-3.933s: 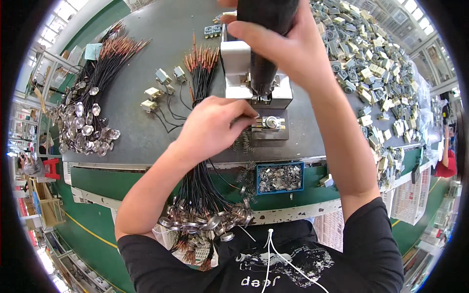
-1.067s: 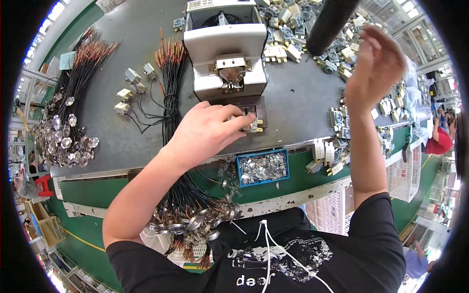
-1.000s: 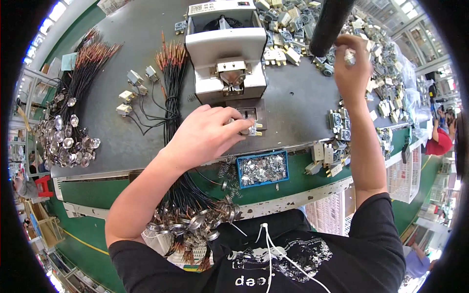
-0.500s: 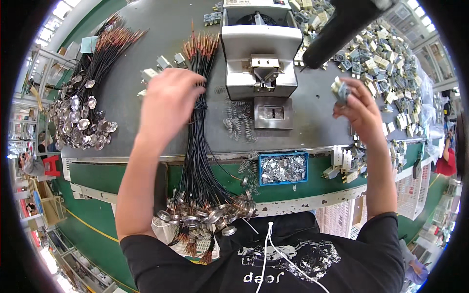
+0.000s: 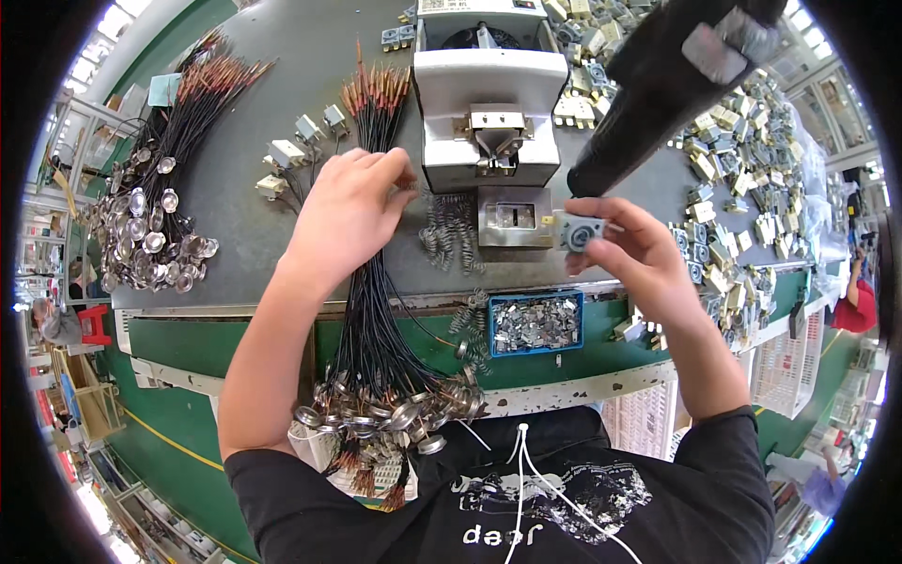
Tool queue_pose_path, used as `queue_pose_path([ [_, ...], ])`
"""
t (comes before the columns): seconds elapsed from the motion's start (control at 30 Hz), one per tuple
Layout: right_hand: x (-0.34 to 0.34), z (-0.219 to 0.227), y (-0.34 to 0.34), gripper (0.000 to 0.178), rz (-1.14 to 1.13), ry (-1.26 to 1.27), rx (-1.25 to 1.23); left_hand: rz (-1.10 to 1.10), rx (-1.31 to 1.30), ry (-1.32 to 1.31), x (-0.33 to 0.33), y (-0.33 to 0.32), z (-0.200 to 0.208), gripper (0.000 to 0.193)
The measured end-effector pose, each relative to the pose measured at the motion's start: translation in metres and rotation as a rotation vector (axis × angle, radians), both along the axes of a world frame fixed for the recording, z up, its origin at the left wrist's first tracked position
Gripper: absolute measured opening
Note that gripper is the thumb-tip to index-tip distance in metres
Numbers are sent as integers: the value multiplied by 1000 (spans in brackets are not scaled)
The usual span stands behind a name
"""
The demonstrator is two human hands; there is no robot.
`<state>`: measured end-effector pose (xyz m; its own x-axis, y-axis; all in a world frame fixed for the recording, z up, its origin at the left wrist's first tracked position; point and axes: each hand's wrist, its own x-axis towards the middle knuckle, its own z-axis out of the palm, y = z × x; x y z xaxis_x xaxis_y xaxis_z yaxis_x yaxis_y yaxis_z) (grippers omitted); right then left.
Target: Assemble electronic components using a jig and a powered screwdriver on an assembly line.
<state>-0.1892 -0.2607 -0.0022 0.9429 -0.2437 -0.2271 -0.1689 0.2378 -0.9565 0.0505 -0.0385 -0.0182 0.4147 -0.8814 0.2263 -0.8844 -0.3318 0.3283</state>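
My right hand (image 5: 641,258) pinches a small grey block-shaped component (image 5: 580,232) with a round ring on its face and a cream part. It is held at the right side of a flat metal fixture (image 5: 515,237) with a slotted recess. My left hand (image 5: 346,211) is over a bundle of black wires (image 5: 365,315) with copper-coloured ends and round metal caps. Its thumb and fingers are curled together beside loose coil springs (image 5: 449,233); whatever lies between them is hidden. Left of that hand lie several cream-and-grey components (image 5: 285,152), some with wires.
A grey bench machine (image 5: 490,80) stands behind the fixture. A thick black tube (image 5: 629,113) slants in from the upper right. Piled components (image 5: 742,141) cover the right side. A blue tray (image 5: 492,329) holds small metal pieces at the front edge. Another wire bundle (image 5: 193,122) lies left.
My right hand has brought the grey component leftward and down to the fixture, with its ringed face now showing. My left hand has moved slightly right and down, toward the springs.
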Motion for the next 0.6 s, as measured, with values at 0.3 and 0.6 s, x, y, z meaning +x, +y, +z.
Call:
queue_pose_path([
  [0.3, 37, -15, 10, 52, 203, -219, -1405, -37, -6, 204, -8, 15, 4, 17],
  [0.6, 46, -53, -2, 29, 221, -309, -1272, -20, -28, 334, -14, 14, 9, 16],
])
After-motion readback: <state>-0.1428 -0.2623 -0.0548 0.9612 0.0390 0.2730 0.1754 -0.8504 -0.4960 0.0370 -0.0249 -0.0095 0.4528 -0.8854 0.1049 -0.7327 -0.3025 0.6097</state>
